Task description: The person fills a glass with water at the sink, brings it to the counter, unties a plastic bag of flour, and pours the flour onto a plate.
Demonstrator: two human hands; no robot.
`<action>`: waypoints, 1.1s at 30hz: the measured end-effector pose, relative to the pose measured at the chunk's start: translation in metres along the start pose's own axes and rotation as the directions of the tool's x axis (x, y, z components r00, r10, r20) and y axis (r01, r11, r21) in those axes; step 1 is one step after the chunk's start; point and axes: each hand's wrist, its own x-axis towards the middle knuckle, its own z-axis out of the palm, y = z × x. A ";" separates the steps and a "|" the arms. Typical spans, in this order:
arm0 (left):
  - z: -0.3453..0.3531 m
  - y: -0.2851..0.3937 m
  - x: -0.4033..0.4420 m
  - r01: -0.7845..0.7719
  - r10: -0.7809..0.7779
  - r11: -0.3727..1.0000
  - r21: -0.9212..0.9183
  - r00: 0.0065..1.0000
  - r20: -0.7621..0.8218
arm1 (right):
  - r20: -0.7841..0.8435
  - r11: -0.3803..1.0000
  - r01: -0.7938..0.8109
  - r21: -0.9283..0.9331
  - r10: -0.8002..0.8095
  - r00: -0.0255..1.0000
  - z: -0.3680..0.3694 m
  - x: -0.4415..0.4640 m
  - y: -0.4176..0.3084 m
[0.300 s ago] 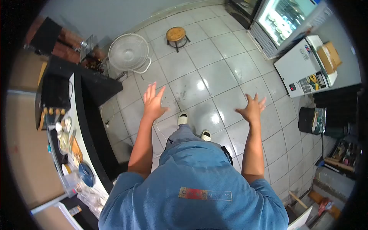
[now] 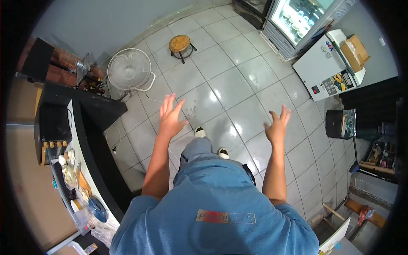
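Both arms reach forward over the tiled floor (image 2: 238,100), bent at the elbows. My left hand (image 2: 171,117) is raised with its fingers spread and holds nothing; the white fan (image 2: 129,69) is the object nearest to it, up and to the left. On the other side, my right hand (image 2: 278,125) hangs in the air with fingers apart and nothing in it. Neither hand touches anything. Below them show my two feet in light shoes on the tiles.
A round wooden stool (image 2: 179,43) stands ahead. At the upper right are a lit display fridge (image 2: 299,19) and a white freezer (image 2: 321,63) bearing a cardboard box (image 2: 355,53). A black-sided counter (image 2: 91,170) with kitchen items runs along the left.
The view has shifted, so the stool, fan and freezer appear further left. My right hand has turned slightly, its fingers still spread; my left hand looks nearly the same.
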 end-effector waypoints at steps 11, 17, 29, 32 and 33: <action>-0.063 -0.110 0.044 0.322 -0.494 0.706 -0.631 0.862 -0.113 | 0.182 0.189 -0.126 0.974 -0.319 0.930 -0.019 0.116 -0.181; -0.126 -0.138 0.015 0.390 -0.683 0.690 -0.610 0.628 -0.372 | -0.017 0.126 0.167 0.978 -0.748 0.664 -0.069 0.164 -0.330; -0.045 0.011 -0.068 0.482 -0.746 0.476 -0.736 -0.222 -0.628 | -0.126 -0.153 0.163 0.975 -0.979 -0.161 -0.108 0.177 -0.472; -0.008 0.051 -0.076 0.454 -0.756 0.377 -0.808 -0.354 -0.551 | -0.108 -0.164 0.144 0.976 -0.936 -0.334 -0.113 0.161 -0.472; 0.001 0.060 -0.076 0.375 -0.728 0.420 -0.827 -0.404 -0.553 | -0.110 -0.169 0.141 0.975 -0.929 -0.353 -0.112 0.157 -0.474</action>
